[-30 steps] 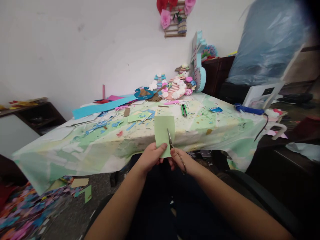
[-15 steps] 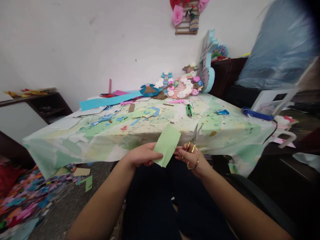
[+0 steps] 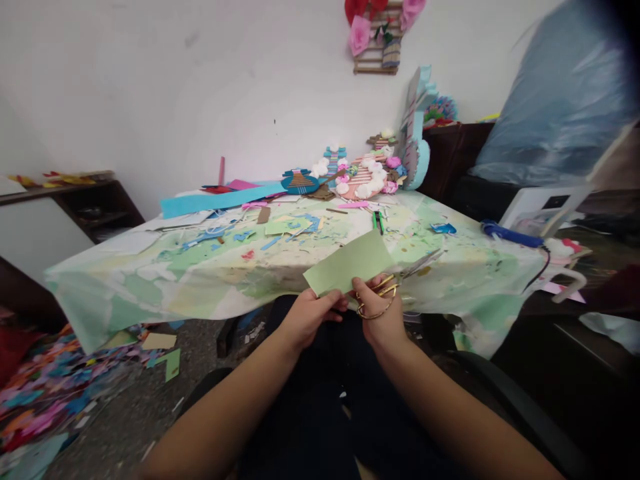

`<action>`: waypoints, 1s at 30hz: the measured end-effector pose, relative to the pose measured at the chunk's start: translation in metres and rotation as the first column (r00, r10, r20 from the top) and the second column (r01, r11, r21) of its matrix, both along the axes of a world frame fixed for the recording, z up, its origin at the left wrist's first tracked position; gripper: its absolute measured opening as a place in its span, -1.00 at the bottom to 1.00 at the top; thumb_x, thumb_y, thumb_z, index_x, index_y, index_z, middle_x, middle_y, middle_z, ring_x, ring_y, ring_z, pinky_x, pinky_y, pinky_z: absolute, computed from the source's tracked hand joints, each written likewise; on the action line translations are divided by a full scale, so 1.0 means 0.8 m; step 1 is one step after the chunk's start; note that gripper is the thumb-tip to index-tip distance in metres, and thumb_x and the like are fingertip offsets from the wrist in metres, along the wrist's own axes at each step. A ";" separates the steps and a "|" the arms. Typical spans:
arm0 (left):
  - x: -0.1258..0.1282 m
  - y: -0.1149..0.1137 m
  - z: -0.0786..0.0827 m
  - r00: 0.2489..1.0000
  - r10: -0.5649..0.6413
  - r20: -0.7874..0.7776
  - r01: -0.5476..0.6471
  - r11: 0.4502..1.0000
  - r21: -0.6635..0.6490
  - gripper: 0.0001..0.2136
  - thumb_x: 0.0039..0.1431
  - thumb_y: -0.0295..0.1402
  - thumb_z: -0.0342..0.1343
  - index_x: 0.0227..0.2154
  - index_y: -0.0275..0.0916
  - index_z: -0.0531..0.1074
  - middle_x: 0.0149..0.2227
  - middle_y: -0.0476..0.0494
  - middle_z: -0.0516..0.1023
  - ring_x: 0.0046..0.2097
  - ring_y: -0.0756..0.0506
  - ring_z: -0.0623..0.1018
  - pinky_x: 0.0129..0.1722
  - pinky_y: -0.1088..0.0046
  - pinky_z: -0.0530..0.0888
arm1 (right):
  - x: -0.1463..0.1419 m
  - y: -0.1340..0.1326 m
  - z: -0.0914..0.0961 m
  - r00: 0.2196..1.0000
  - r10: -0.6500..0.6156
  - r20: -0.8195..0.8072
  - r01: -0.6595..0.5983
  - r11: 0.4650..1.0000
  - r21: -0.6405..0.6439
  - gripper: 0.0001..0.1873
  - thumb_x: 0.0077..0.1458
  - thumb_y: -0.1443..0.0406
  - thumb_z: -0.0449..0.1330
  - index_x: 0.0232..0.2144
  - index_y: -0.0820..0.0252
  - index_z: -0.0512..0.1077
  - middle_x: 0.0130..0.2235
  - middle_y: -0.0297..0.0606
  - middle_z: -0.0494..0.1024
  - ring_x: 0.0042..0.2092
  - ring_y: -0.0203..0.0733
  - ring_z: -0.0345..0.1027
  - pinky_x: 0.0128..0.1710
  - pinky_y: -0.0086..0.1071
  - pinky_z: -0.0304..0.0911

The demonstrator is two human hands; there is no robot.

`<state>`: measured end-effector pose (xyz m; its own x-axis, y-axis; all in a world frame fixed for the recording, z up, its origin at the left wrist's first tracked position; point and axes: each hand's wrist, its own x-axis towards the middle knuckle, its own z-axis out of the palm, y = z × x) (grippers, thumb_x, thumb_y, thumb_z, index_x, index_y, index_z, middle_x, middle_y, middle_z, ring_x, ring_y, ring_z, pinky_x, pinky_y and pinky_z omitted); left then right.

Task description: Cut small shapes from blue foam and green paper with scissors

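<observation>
Both hands hold a light green paper sheet over my lap, just in front of the table's near edge. My left hand pinches the sheet's lower left edge, fingers closed. My right hand grips its lower right edge with the thumb and also carries gold-handled scissors, their blades pointing right and away from the paper. The sheet lies nearly flat, tilted up to the right.
The table wears a pale green cloth strewn with paper scraps, a long blue strip, green snips, flower crafts and a blue glue gun. Coloured scraps litter the floor at left. A chair arm is at right.
The scissors left the cut and swung out to the right. The green sheet turned from upright to nearly flat, and my right thumb took hold of it.
</observation>
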<state>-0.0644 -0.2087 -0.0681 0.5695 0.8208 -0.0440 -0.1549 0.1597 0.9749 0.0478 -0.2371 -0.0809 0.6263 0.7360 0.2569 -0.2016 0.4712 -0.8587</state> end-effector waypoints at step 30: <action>-0.008 0.013 -0.003 0.990 0.016 -0.138 0.013 0.978 0.206 -0.77 0.01 -0.21 -0.11 -0.58 -0.28 0.18 -0.72 0.13 0.04 -0.67 0.13 0.05 -0.67 0.58 0.00 | 0.007 -0.052 -0.039 0.461 0.513 0.724 -0.034 0.825 -0.563 -0.59 0.03 0.03 -0.17 -0.58 0.21 0.19 -0.56 -0.31 0.30 -0.52 -0.31 0.13 -0.54 -0.46 0.00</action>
<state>-0.0710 -0.1985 -0.0705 0.5688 0.8210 0.0482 -0.0163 -0.0473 0.9987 0.0534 -0.2791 -0.1117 0.0359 0.9894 0.1409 0.6528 0.0836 -0.7529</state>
